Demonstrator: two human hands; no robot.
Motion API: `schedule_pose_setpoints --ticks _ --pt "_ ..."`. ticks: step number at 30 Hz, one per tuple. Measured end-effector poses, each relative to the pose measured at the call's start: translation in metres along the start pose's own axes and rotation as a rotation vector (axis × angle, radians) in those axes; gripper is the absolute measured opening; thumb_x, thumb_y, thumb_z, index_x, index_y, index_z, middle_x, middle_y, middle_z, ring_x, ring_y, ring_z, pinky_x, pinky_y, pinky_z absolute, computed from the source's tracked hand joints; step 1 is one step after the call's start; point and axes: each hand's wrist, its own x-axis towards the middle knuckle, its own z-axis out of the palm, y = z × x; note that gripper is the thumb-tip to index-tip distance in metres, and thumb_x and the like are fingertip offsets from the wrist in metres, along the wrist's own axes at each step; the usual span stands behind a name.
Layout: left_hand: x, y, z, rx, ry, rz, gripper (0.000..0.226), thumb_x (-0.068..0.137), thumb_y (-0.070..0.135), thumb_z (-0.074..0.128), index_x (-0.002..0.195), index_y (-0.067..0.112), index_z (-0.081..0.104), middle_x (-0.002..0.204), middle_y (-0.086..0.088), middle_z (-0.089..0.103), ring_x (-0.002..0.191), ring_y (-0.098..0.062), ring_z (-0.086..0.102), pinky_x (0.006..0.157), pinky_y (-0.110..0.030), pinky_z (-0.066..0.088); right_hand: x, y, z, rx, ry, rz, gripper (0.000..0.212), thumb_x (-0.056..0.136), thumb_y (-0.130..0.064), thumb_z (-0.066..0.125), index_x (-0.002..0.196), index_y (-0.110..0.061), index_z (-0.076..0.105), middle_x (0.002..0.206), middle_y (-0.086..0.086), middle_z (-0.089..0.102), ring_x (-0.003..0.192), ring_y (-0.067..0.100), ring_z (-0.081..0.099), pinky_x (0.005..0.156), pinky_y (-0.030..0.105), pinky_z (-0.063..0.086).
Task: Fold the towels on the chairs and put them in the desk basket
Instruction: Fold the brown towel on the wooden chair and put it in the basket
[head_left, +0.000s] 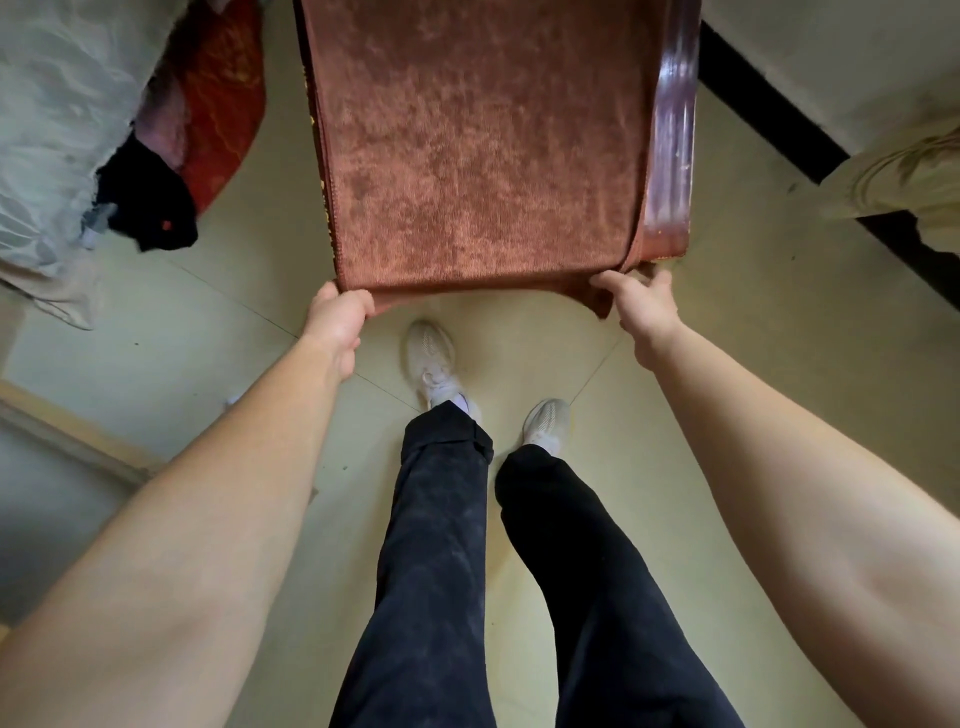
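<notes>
left hand and right hand each grip a near corner of the brown towel over the chair

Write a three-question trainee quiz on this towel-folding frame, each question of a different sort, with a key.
1. True or false: the left hand and the right hand each grip a near corner of the brown towel.
2. The towel is spread over: A) a wooden chair; B) a basket; C) the floor.
3. What colour are the person's shoes?
Key: 1 true; 2 A; 3 white.
</notes>
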Motion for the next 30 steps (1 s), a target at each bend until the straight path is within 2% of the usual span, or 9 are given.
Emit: schedule_pose_setpoints --ticks 3,5,7,12,14,19,23,27,30 --pt "-0.002 -0.004 0.001 -0.009 0.004 0.006 0.026 0.085 0.021 0.066 0.107 0.019 0.052 0.097 0.008 0.057 0.097 -0.01 0.05 0.089 -0.031 0.037 0.002 0.0 -0.001 0.005 -0.005 0.003 0.05 0.08 -0.036 0.072 0.123 -0.021 0.052 0.109 -0.007 0.061 0.103 0.011 0.054 0.092 0.03 0.043" --pt "-0.003 -0.01 0.001 0.01 0.009 0.033 0.018 0.085 0.027 0.07 0.096 0.02 0.057 0.098 0.007 0.062 0.093 -0.01 0.053 0.084 -0.028 0.036 0.002 0.003 -0.001 -0.014 -0.016 -0.016 0.016 0.087 -0.034 0.068 0.089 -0.022 0.057 0.078 -0.009 0.061 0.076 0.003 0.054 0.073 0.021 0.041" --pt "-0.008 -0.017 -0.001 -0.002 0.014 0.052 0.014 0.087 0.026 0.071 0.085 0.024 0.057 0.094 0.01 0.063 0.096 -0.011 0.053 0.087 -0.027 0.04 -0.007 0.005 -0.002 0.012 -0.018 -0.049 0.023 0.09 -0.032 0.065 0.073 -0.023 0.053 0.068 -0.009 0.055 0.063 0.004 0.049 0.063 0.02 0.036" --pt "-0.029 -0.028 -0.009 -0.127 -0.022 -0.002 0.02 0.09 0.02 0.067 0.087 0.03 0.05 0.1 0.001 0.067 0.102 -0.018 0.063 0.094 -0.037 0.051 -0.025 0.003 -0.011 0.213 -0.036 0.016 0.014 0.087 -0.031 0.054 0.083 -0.02 0.062 0.081 -0.003 0.061 0.07 0.014 0.056 0.072 0.031 0.053" --pt "-0.039 -0.03 -0.014 -0.145 0.002 0.001 0.013 0.091 0.022 0.068 0.096 0.025 0.056 0.099 -0.004 0.067 0.096 -0.021 0.065 0.085 -0.035 0.055 -0.033 0.003 -0.017 0.211 -0.079 0.031 0.009 0.09 -0.024 0.056 0.087 -0.016 0.058 0.081 0.002 0.058 0.069 0.017 0.057 0.06 0.029 0.057" --pt "-0.074 -0.02 -0.025 -0.119 0.094 0.002 0.049 0.092 0.023 0.067 0.136 0.011 0.05 0.116 -0.011 0.065 0.079 -0.018 0.061 0.057 -0.024 0.055 -0.062 -0.007 -0.039 0.164 -0.105 0.083 0.01 0.093 -0.025 0.067 0.088 -0.021 0.059 0.076 -0.001 0.058 0.059 0.011 0.051 0.043 0.019 0.045" --pt "-0.108 0.006 -0.035 -0.213 0.102 -0.009 0.046 0.094 0.01 0.058 0.138 0.016 0.044 0.116 -0.016 0.063 0.068 -0.018 0.058 0.051 -0.026 0.05 -0.092 -0.035 -0.059 0.236 -0.07 0.103 0.023 0.09 -0.02 0.07 0.11 -0.013 0.062 0.079 0.002 0.059 0.053 0.011 0.05 0.041 0.017 0.041" --pt "-0.123 0.049 -0.041 -0.351 0.065 0.018 0.037 0.097 0.006 0.048 0.132 0.016 0.051 0.104 -0.013 0.068 0.062 -0.017 0.064 0.047 -0.025 0.046 -0.102 -0.08 -0.069 0.382 -0.074 0.108 0.008 0.092 -0.011 0.063 0.1 -0.013 0.062 0.068 0.003 0.055 0.044 0.009 0.044 0.045 0.02 0.047" --pt "-0.113 0.093 -0.041 -0.441 -0.02 0.018 0.031 0.1 0.012 0.047 0.13 0.011 0.054 0.094 -0.007 0.071 0.072 -0.016 0.068 0.05 -0.023 0.048 -0.089 -0.118 -0.064 0.446 -0.071 0.085 0.011 0.095 -0.012 0.059 0.098 -0.022 0.061 0.085 0.005 0.059 0.053 0.009 0.047 0.052 0.021 0.052"
